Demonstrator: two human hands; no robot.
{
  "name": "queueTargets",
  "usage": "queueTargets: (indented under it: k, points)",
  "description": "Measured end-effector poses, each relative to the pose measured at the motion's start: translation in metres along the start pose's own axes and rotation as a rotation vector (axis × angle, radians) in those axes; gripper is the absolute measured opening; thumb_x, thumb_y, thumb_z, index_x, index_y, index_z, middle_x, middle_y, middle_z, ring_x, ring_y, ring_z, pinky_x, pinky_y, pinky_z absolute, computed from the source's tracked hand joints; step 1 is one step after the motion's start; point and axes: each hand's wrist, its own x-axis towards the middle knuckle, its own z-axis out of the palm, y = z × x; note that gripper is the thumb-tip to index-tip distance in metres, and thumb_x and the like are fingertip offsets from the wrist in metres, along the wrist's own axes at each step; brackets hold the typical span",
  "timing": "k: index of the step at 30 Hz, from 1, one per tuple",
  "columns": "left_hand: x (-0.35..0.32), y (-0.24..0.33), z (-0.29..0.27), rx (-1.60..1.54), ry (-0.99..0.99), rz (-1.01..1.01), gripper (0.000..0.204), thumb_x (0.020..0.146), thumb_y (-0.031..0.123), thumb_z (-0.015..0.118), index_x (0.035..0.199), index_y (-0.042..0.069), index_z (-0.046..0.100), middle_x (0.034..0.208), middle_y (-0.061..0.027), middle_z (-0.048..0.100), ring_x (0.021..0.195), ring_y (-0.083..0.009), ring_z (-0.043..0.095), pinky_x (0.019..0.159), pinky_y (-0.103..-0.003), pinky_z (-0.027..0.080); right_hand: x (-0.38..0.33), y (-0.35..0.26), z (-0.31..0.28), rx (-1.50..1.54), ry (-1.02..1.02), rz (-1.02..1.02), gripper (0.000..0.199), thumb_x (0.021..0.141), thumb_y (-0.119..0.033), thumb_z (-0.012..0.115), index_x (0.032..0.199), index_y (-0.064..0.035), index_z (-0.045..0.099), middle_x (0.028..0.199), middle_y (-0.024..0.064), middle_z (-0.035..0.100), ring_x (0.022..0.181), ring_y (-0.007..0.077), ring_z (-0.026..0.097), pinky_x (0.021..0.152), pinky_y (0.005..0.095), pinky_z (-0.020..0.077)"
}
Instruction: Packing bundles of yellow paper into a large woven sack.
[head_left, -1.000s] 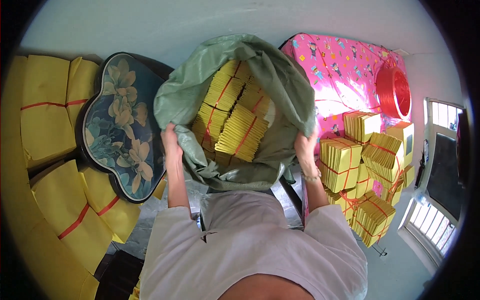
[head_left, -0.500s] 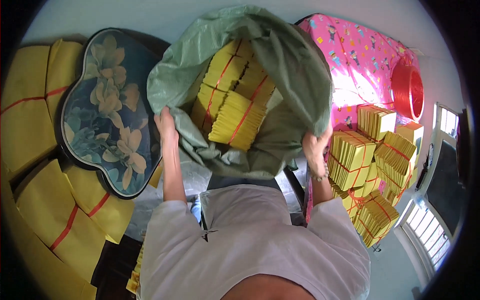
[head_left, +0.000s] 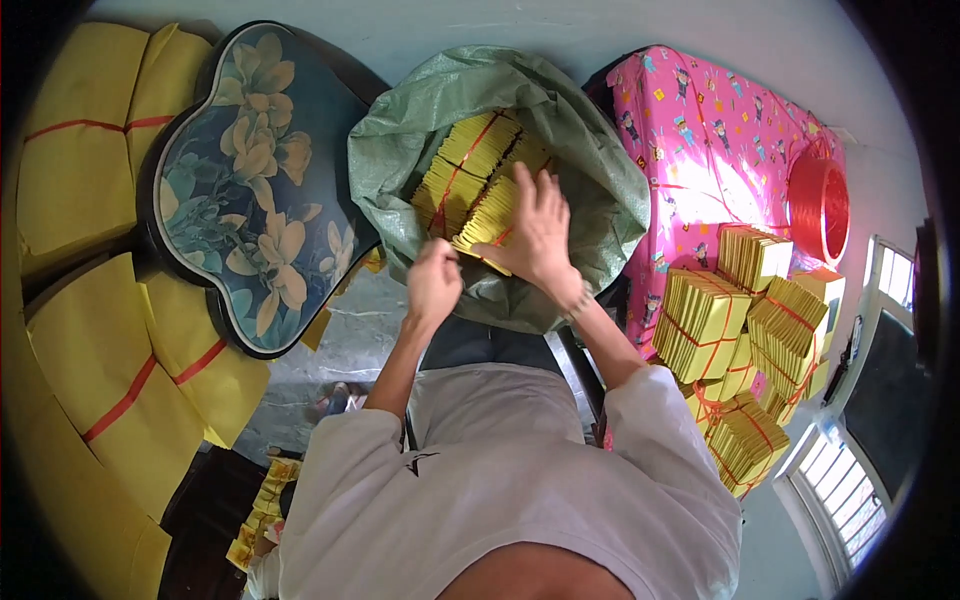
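A green woven sack (head_left: 610, 180) stands open in front of me. Inside lie several bundles of yellow folded paper (head_left: 475, 150), bound with thin red straps. My right hand (head_left: 540, 230) reaches over the sack's near rim with its fingers spread, resting on or just above the nearest bundle. At the sack's near left rim is my left hand (head_left: 434, 285), its fingers curled closed beside that bundle's corner. What these fingers hold, if anything, is hidden. The right hand covers part of the bundles.
To the left are a flower-patterned tabletop (head_left: 270, 180) and large yellow stacks with red bands (head_left: 110, 350). On the right, strapped yellow paper bundles (head_left: 700, 315) are piled beside a pink patterned cover (head_left: 690, 120) and a roll of red strapping (head_left: 820, 205).
Both hands have left their places on the sack's sides and come together at its near part. My right hand has opened over the bundles. The sack's mouth sits lower and looks smaller.
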Motion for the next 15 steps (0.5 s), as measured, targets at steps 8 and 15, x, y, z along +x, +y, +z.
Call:
queueTargets:
  k: [8,15]
  points:
    - [0.001,-0.066,0.069,0.515,-0.168,0.364,0.032,0.069,0.014,0.062,0.097,0.0,0.061,0.099,-0.0156,0.055,0.095,-0.0311,0.052,0.079,-0.042,0.042,-0.012,0.024,0.074,-0.109,-0.28,0.02,0.133,0.04,-0.05,0.083,0.146,-0.015,0.01,0.14,0.0345,0.014,0.129,0.0524,0.019,0.102,0.0642,0.018]
    - [-0.009,-0.065,0.086,0.618,-0.279,0.194,0.06,0.066,0.018,0.067,0.119,-0.001,0.048,0.115,-0.0149,0.05,0.102,-0.0298,0.05,0.085,-0.039,0.041,-0.007,0.044,0.089,-0.151,-0.209,-0.032,0.125,0.043,-0.044,0.08,0.146,-0.0164,0.014,0.129,0.031,0.027,0.121,0.0507,0.028,0.099,0.063,0.022]
